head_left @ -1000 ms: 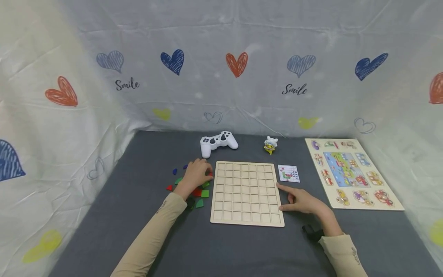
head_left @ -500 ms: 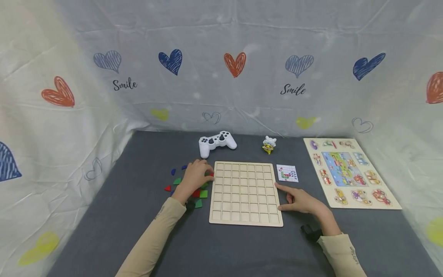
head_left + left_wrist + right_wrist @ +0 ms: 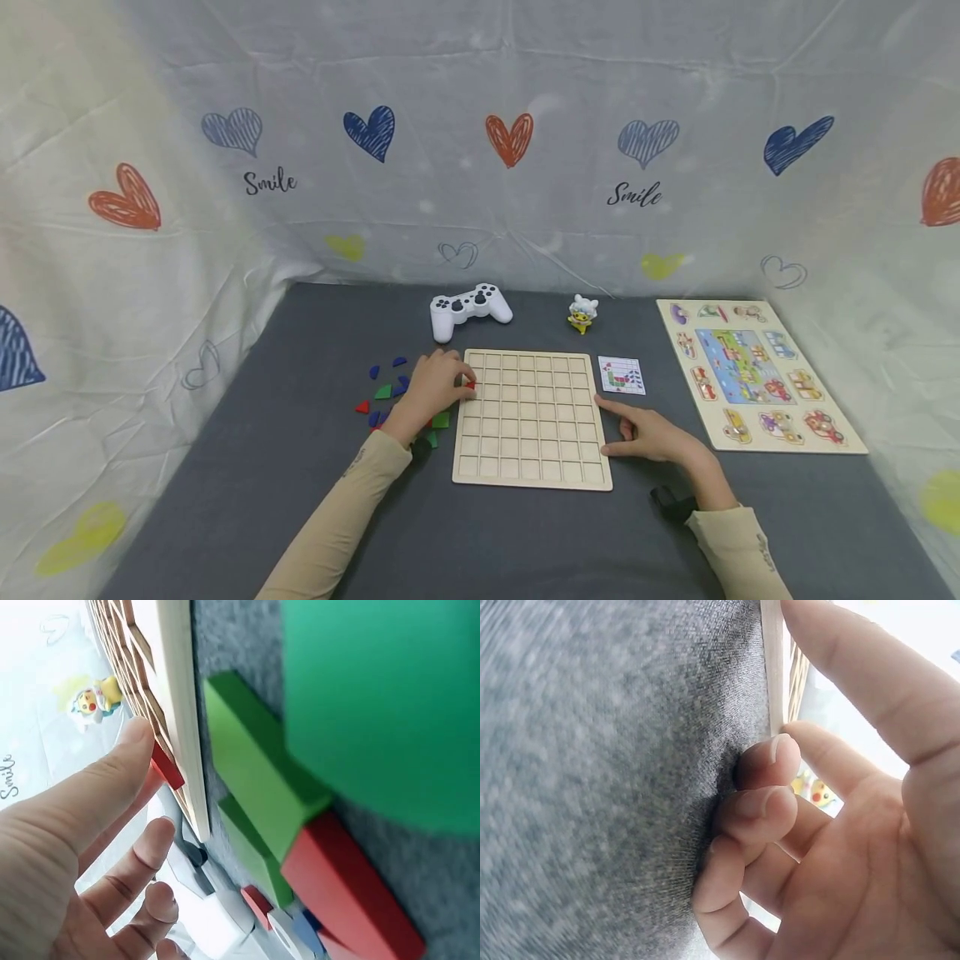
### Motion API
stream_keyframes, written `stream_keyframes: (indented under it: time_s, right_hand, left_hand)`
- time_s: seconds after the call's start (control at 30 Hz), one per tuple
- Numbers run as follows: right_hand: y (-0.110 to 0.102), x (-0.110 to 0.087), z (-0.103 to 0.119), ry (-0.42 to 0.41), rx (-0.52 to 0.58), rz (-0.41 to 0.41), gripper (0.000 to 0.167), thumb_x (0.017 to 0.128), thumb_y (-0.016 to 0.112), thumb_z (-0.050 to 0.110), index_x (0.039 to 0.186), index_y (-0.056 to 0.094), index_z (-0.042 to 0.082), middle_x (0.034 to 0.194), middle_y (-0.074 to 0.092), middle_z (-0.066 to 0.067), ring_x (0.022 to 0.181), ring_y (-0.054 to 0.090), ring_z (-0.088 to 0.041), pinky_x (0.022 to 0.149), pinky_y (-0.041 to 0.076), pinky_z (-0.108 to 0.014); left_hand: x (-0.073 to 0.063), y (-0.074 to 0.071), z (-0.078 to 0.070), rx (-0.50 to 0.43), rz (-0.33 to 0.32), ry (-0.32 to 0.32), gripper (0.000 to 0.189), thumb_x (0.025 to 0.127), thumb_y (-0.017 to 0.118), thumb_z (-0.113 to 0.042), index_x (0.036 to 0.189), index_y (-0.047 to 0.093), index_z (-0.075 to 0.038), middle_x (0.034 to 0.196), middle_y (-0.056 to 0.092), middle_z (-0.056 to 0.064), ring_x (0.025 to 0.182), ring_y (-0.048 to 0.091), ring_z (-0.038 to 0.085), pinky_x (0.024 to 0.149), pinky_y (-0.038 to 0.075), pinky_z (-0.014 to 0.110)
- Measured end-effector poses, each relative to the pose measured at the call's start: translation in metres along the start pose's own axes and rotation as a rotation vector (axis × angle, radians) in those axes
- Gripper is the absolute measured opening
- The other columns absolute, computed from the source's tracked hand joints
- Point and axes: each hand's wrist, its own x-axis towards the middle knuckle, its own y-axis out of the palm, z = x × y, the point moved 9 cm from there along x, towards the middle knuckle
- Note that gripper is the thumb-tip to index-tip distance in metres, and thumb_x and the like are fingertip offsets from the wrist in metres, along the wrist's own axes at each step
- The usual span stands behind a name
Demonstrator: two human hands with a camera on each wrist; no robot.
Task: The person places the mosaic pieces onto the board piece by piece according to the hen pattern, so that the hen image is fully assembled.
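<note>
A square wooden grid board lies on the dark cloth with bare cells. My left hand pinches a small red block between thumb and index finger, at the board's left edge near its upper corner. Below and beside that hand are loose flat blocks, among them a green block, a red block and a blue half-round block; the hand hides some of them. My right hand touches the board's right edge with extended index finger and thumb, its other fingers loosely bent.
Behind the board lie a white game controller and a small figurine. A printed pattern card sits by its upper right corner. Farther right is a picture puzzle board. White fabric with hearts rises behind the table.
My left hand has moved slightly right, from the loose blocks onto the board's left edge, bringing the red block along. More blue blocks show behind it. My right hand stays against the board.
</note>
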Motion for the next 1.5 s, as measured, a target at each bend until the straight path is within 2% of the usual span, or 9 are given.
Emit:
stream_keyframes:
  time_s: [0.3, 0.7, 1.13, 1.37, 1.5]
  right_hand:
    - [0.001, 0.000, 0.000, -0.013, 0.001, -0.001, 0.082, 0.078, 0.073, 0.034, 0.144, 0.032, 0.007, 0.067, 0.043, 0.001, 0.054, 0.037, -0.008, 0.050, 0.033, -0.022]
    - [0.000, 0.000, 0.002, -0.017, 0.011, -0.005, 0.082, 0.078, 0.073, 0.034, 0.144, 0.033, 0.006, 0.069, 0.043, 0.000, 0.055, 0.037, -0.008, 0.051, 0.033, -0.022]
    - [0.000, -0.001, 0.001, -0.031, 0.017, -0.008, 0.081, 0.078, 0.073, 0.033, 0.143, 0.034, 0.004, 0.067, 0.043, 0.001, 0.054, 0.037, -0.007, 0.051, 0.032, -0.022]
    - [0.001, 0.001, -0.001, -0.022, 0.018, -0.018, 0.081, 0.077, 0.074, 0.034, 0.143, 0.035, 0.007, 0.066, 0.043, 0.002, 0.054, 0.036, -0.007, 0.051, 0.031, -0.021]
    - [0.001, 0.001, -0.003, -0.026, 0.014, -0.023, 0.081, 0.077, 0.074, 0.035, 0.143, 0.035, 0.007, 0.066, 0.042, 0.002, 0.054, 0.036, -0.006, 0.051, 0.031, -0.021]
  left_hand:
    - [-0.003, 0.000, -0.006, -0.020, -0.010, 0.005, 0.028, 0.073, 0.076, -0.039, 0.095, 0.072, -0.022, 0.079, 0.056, -0.001, 0.069, 0.041, 0.014, 0.063, 0.032, 0.031]
    - [-0.002, -0.003, -0.004, -0.029, -0.030, -0.023, 0.011, 0.074, 0.077, -0.030, 0.080, 0.073, -0.021, 0.081, 0.057, -0.003, 0.072, 0.046, 0.016, 0.065, 0.037, 0.035]
    - [-0.005, -0.002, -0.009, -0.058, -0.043, -0.006, 0.012, 0.076, 0.076, -0.028, 0.085, 0.073, -0.021, 0.078, 0.056, -0.001, 0.069, 0.043, 0.013, 0.063, 0.034, 0.031]
    - [-0.010, -0.006, -0.003, -0.078, -0.054, -0.018, 0.011, 0.077, 0.075, -0.028, 0.086, 0.073, -0.021, 0.076, 0.055, 0.000, 0.067, 0.041, 0.014, 0.060, 0.033, 0.031]
    - [-0.011, -0.006, 0.006, -0.052, -0.063, -0.042, 0.010, 0.077, 0.075, -0.028, 0.085, 0.073, -0.023, 0.078, 0.057, -0.003, 0.070, 0.045, 0.014, 0.063, 0.036, 0.032]
